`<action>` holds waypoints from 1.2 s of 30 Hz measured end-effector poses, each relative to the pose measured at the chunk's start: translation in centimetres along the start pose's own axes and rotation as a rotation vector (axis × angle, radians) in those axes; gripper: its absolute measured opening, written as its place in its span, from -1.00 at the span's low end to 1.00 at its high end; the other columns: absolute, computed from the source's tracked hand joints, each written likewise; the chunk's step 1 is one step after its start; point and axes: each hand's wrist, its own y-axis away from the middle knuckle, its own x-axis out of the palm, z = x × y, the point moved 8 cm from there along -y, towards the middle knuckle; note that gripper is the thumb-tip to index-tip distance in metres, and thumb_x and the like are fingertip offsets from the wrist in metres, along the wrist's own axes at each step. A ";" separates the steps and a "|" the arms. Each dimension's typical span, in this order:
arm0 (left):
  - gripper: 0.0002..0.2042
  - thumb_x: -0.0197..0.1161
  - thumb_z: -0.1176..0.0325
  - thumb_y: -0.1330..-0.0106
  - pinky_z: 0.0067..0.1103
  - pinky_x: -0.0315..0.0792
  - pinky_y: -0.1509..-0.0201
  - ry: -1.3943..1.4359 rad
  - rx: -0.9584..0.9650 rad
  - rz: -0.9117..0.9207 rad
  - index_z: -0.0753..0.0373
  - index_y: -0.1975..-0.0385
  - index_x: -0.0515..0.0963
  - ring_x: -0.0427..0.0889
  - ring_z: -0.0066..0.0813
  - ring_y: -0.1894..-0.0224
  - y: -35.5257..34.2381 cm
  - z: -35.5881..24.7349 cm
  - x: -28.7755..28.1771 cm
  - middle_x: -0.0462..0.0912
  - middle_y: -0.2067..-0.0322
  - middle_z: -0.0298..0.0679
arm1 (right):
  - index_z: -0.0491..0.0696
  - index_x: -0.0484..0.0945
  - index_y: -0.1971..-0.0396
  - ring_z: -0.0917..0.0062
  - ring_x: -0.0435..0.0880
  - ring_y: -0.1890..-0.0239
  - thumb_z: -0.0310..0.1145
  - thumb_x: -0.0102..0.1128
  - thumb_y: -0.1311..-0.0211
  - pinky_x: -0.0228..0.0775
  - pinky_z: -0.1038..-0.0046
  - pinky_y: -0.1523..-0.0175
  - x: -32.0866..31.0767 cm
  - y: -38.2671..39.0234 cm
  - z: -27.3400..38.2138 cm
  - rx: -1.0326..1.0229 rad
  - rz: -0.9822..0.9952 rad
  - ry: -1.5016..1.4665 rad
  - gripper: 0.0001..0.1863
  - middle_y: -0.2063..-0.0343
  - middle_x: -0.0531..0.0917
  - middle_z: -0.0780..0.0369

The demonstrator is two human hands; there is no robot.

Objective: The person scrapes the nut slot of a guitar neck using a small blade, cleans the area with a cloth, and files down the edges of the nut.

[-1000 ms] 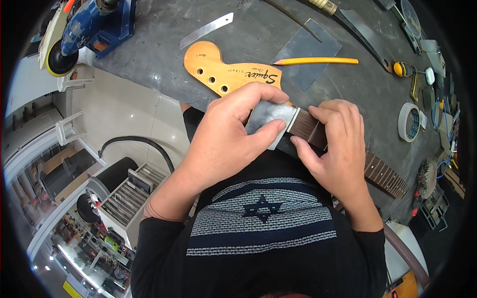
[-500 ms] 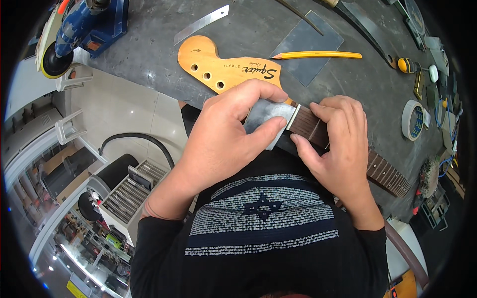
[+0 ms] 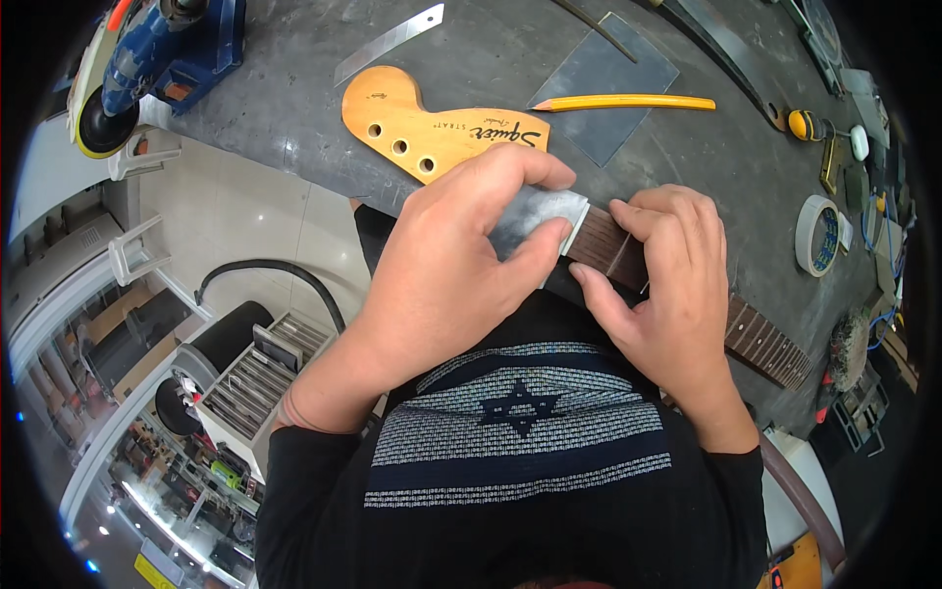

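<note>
My left hand (image 3: 456,265) grips a flat, dull silver plate (image 3: 533,218) between thumb and fingers, lying across the neck beside the pale strip (image 3: 575,230) of the nut. A guitar neck lies diagonally in front of me, with a yellowish wood headstock (image 3: 385,106) with tuner holes at the upper left and a dark fretboard (image 3: 760,344) running to the lower right. My right hand (image 3: 667,285) is curled around the neck just right of the nut, thumb on the near side and fingertips on the far side.
On the grey bench (image 3: 275,59) are a yellow pencil (image 3: 633,103), a grey sheet (image 3: 599,59), a steel blade (image 3: 391,44), a tape roll (image 3: 816,236) and several tools at right. A blue machine (image 3: 167,69) stands upper left. Below it are a hose (image 3: 275,270) and a drawer unit (image 3: 245,393).
My left hand has shifted slightly up and right, with the plate now closer against the nut. The bench items appear slightly higher in the picture. My right hand keeps its grip.
</note>
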 end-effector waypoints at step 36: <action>-0.88 0.53 0.54 -0.42 -0.59 0.58 0.15 -0.104 -0.004 -0.019 0.34 0.14 0.73 0.72 -0.67 0.24 -1.5 -1.1 0.0 0.80 0.29 -0.32 | -0.11 0.63 -0.17 0.06 0.68 -0.18 -0.33 0.79 0.02 0.44 -0.02 -0.29 0.1 0.0 -0.2 0.007 0.018 -0.037 -0.29 -0.04 0.68 0.13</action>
